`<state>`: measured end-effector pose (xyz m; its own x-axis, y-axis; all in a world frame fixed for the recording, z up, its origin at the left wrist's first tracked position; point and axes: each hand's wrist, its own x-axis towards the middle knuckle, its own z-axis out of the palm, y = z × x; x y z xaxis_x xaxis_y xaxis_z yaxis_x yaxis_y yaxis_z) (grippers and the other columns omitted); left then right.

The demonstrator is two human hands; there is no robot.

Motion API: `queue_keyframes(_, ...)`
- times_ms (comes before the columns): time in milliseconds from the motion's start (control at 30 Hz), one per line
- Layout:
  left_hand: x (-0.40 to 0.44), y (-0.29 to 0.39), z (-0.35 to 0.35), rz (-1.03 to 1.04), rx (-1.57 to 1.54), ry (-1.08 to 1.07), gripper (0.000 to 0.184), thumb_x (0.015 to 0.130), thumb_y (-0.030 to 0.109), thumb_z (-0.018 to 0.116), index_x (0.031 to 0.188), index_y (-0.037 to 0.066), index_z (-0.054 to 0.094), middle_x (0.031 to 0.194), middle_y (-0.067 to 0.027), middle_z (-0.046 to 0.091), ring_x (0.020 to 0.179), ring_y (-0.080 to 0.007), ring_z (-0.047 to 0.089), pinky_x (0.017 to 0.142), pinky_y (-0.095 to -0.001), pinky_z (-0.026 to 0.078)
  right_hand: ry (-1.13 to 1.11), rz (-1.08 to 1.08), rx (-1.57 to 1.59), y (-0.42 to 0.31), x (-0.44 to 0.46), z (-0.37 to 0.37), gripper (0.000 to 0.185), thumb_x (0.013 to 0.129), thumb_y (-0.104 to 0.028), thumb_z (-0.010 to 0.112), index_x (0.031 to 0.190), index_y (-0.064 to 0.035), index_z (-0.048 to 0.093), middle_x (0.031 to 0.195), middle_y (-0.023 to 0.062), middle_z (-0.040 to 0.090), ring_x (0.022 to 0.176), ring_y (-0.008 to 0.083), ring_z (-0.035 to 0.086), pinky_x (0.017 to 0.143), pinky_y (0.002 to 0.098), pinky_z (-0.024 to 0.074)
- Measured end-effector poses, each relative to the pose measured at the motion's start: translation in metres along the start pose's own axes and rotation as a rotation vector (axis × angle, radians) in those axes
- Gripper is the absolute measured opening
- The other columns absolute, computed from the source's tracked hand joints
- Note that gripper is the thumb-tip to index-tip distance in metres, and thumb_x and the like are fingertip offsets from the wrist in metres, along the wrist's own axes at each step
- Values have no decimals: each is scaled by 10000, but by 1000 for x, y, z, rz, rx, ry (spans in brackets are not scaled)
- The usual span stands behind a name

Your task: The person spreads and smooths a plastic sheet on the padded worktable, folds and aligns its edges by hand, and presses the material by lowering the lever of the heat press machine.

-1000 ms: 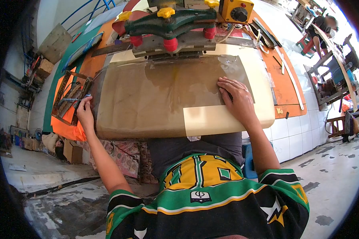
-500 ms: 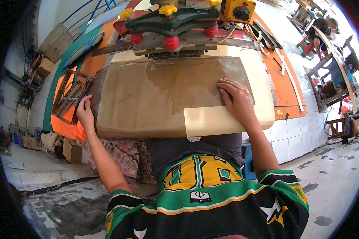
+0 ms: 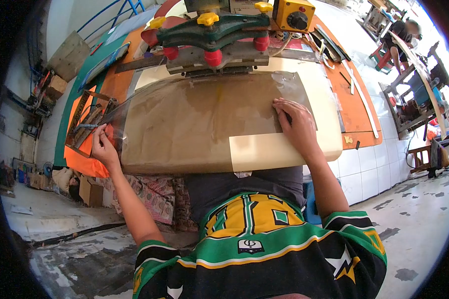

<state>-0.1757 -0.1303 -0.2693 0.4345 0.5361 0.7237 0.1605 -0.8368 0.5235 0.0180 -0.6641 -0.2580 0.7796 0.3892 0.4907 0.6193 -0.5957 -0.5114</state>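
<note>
A brown sheet (image 3: 184, 124) lies over a cream padded board in front of me. Clear plastic film (image 3: 122, 117) covers it and reaches past its left edge. At that left side my left hand (image 3: 105, 148) is closed in a pinch on the film's edge, which looks slightly raised. My right hand (image 3: 297, 122) lies with fingers stretched out on the right part of the brown sheet, above a cream strip (image 3: 264, 149). Just behind the sheet stands a press with a green clamp frame (image 3: 214, 32), yellow knobs and red feet.
A metal frame holding tools (image 3: 80, 129) rests on orange material beside my left hand. A yellow control box (image 3: 293, 16) sits by the press. Metal strips and a ruler (image 3: 366, 109) lie on the orange board at right. Another person (image 3: 401, 37) sits at a far bench.
My left hand has shifted slightly down and left, and the film's left edge looks more lifted. My right hand stays about where it was.
</note>
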Motion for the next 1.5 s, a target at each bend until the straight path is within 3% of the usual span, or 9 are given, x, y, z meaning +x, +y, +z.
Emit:
queue_keyframes(100, -2, -1, 3, 69, -58, 83, 241, 1099, 161, 557, 1140, 23, 751, 1115, -78, 763, 978, -196, 709, 848, -324, 561, 2, 11, 3, 0, 0, 0, 211, 954, -104, 646, 1102, -21, 771, 1205, 131, 755, 1198, 291, 686, 1070, 422, 493)
queue_keyframes(300, 2, 32, -16, -16, -159, 94, 239, 1103, 156, 554, 1159, 15, 739, 1135, -60, 754, 988, -166, 687, 861, -316, 546, 12, 20, 6, 1, 0, -1, 204, 959, -113, 650, 1091, -17, 773, 1189, 135, 759, 1184, 296, 693, 1059, 422, 502)
queue_keyframes(900, 5, 98, -46, -5, -292, 134, 193, 1079, 127, 604, 1140, -10, 725, 1074, -46, 725, 886, -111, 635, 814, -277, 528, 4, 41, 25, -1, 3, -3, 204, 964, -118, 649, 1090, -7, 764, 1166, 147, 762, 1171, 302, 700, 1054, 430, 506)
queue_keyframes(1500, -12, 98, -60, -106, -378, 147, 186, 1066, 119, 624, 1161, -15, 712, 1071, -59, 721, 890, -106, 632, 826, -260, 517, 1, 96, 57, 1, 2, -4, 211, 960, -120, 654, 1108, -27, 771, 1182, 143, 759, 1167, 305, 697, 1057, 415, 501)
